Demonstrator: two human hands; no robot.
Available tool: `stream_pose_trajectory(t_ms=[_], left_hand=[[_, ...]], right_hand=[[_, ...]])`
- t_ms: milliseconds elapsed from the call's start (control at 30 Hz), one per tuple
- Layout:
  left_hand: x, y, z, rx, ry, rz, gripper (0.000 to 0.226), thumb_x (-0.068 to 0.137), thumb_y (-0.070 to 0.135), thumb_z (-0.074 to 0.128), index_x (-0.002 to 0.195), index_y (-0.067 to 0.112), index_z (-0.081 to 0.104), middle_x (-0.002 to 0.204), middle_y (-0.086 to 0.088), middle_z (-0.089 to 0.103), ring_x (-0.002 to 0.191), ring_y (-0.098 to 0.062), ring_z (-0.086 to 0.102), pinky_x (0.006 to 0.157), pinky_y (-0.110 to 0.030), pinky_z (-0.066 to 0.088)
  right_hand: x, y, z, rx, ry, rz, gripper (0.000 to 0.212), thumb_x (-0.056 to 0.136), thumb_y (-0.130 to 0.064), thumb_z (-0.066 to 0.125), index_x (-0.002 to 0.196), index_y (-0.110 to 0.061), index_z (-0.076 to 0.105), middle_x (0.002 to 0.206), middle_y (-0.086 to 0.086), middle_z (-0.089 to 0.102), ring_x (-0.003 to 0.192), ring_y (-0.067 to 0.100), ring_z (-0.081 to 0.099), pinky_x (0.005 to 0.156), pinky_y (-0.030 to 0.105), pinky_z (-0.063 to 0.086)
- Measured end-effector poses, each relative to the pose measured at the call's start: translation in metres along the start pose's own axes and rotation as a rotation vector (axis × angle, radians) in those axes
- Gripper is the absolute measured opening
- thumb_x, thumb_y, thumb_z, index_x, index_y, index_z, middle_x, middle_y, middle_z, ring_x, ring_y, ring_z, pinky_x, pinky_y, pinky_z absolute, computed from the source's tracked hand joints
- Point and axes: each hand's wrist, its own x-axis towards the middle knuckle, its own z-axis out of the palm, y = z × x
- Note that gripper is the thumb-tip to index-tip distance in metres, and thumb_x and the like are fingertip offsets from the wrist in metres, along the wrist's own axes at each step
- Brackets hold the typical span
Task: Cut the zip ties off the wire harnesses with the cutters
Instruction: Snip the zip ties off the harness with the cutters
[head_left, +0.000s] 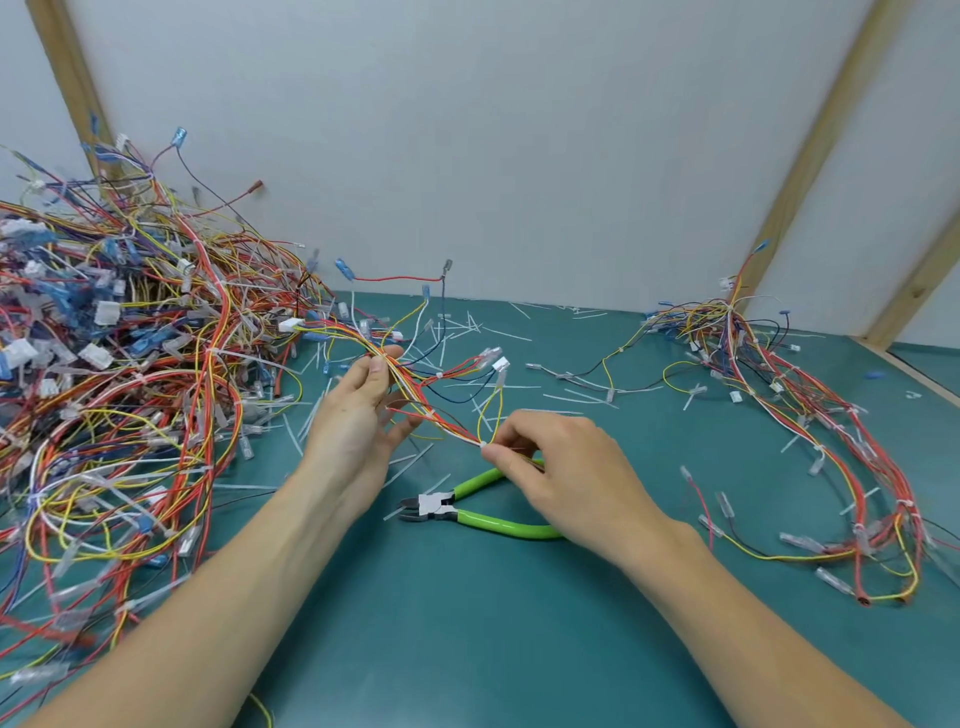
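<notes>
on the green mat (467, 649), two hands' fingers pinching one harness (415, 400), one cutters (467, 509) lying untouched

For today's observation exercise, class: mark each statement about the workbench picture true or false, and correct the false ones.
1. The cutters lie on the green mat, held by no hand. True.
2. The right hand grips the cutters. False: it pinches the harness at a white zip tie.
3. The left hand holds the same harness. True.
4. The bigger wire pile lies on the right. False: it lies on the left.
</notes>
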Motion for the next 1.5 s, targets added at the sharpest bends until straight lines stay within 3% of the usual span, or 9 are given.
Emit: stream_pose_trajectory(t_ms=[200, 367, 500, 600, 767, 933, 1133, 1333, 1500], left_hand=[[0.000, 0.000, 0.000, -0.022, 0.042, -0.058, 0.020, 0.102, 0.038, 0.053, 0.109, 0.026, 0.068, 0.083, 0.016, 0.071, 0.073, -0.003, 0.068, 0.068, -0.024, 0.053], [0.000, -0.001, -0.003, -0.004, 0.043, -0.090, 0.014, 0.099, 0.027, 0.059, 0.089, 0.027, 0.069, 0.084, 0.013, 0.073, 0.070, -0.004, 0.069, 0.061, -0.022, 0.052], [0.000, -0.001, -0.002, 0.026, 0.046, -0.081, 0.014, 0.098, 0.028, 0.061, 0.089, 0.025, 0.071, 0.082, 0.013, 0.073, 0.065, -0.003, 0.066, 0.058, -0.020, 0.050], [0.000, -0.001, -0.002, 0.076, 0.069, -0.054, 0.014, 0.096, 0.031, 0.065, 0.090, 0.021, 0.072, 0.082, 0.011, 0.072, 0.059, -0.003, 0.062, 0.050, -0.017, 0.046], [-0.001, 0.000, 0.000, 0.184, 0.168, 0.046, 0.017, 0.092, 0.032, 0.070, 0.086, 0.017, 0.070, 0.078, 0.009, 0.069, 0.054, -0.004, 0.060, 0.043, -0.017, 0.042], [-0.003, 0.002, 0.000, 0.250, 0.224, 0.163, 0.017, 0.091, 0.027, 0.073, 0.090, 0.011, 0.068, 0.071, 0.006, 0.072, 0.052, -0.007, 0.064, 0.040, -0.018, 0.042], [-0.005, -0.004, 0.002, 0.335, 0.127, 0.111, 0.010, 0.100, 0.016, 0.060, 0.101, 0.017, 0.070, 0.087, 0.006, 0.079, 0.058, -0.008, 0.069, 0.040, -0.019, 0.045], [-0.006, -0.004, 0.004, 0.487, 0.107, 0.241, 0.011, 0.097, 0.016, 0.062, 0.091, 0.016, 0.072, 0.069, 0.004, 0.072, 0.047, -0.010, 0.055, 0.043, -0.015, 0.037], [-0.014, -0.004, 0.012, 0.449, -0.143, 0.190, 0.023, 0.098, 0.024, 0.062, 0.084, 0.017, 0.079, 0.065, 0.000, 0.065, 0.046, -0.013, 0.049, 0.042, -0.021, 0.033]], right_hand=[[0.002, 0.004, 0.001, 0.024, 0.138, -0.027, 0.027, 0.103, -0.044, 0.057, 0.084, -0.024, 0.059, 0.072, -0.011, 0.058, 0.072, 0.013, 0.052, 0.064, 0.037, 0.044], [0.000, -0.002, 0.001, 0.088, 0.213, -0.059, 0.030, 0.102, -0.043, 0.054, 0.078, -0.026, 0.051, 0.058, -0.012, 0.048, 0.061, 0.014, 0.047, 0.056, 0.033, 0.035], [-0.002, -0.006, -0.001, 0.140, 0.203, -0.080, 0.025, 0.099, -0.044, 0.053, 0.081, -0.027, 0.050, 0.055, -0.013, 0.046, 0.057, 0.014, 0.046, 0.056, 0.030, 0.031], [-0.003, -0.007, -0.002, 0.161, 0.208, -0.101, 0.021, 0.099, -0.037, 0.059, 0.082, -0.029, 0.050, 0.055, -0.012, 0.046, 0.057, 0.016, 0.046, 0.056, 0.028, 0.030], [-0.002, -0.005, -0.003, 0.147, 0.245, -0.096, 0.024, 0.102, -0.038, 0.050, 0.082, -0.026, 0.048, 0.055, -0.007, 0.041, 0.057, 0.020, 0.042, 0.057, 0.041, 0.038], [-0.002, 0.002, 0.000, 0.123, 0.237, -0.070, 0.026, 0.105, -0.035, 0.049, 0.081, -0.024, 0.051, 0.055, -0.004, 0.042, 0.057, 0.022, 0.042, 0.056, 0.041, 0.036], [0.001, 0.006, 0.003, 0.175, 0.377, -0.004, 0.029, 0.105, -0.034, 0.054, 0.078, -0.027, 0.048, 0.056, -0.005, 0.044, 0.056, 0.021, 0.042, 0.054, 0.039, 0.034], [0.003, 0.007, -0.002, 0.232, 0.488, 0.010, 0.025, 0.104, -0.034, 0.058, 0.080, -0.027, 0.052, 0.060, -0.008, 0.049, 0.056, 0.018, 0.044, 0.052, 0.035, 0.033], [0.001, 0.002, 0.001, 0.256, 0.445, 0.002, 0.025, 0.099, -0.040, 0.061, 0.079, -0.024, 0.060, 0.062, -0.005, 0.061, 0.059, 0.021, 0.056, 0.058, 0.046, 0.048]])
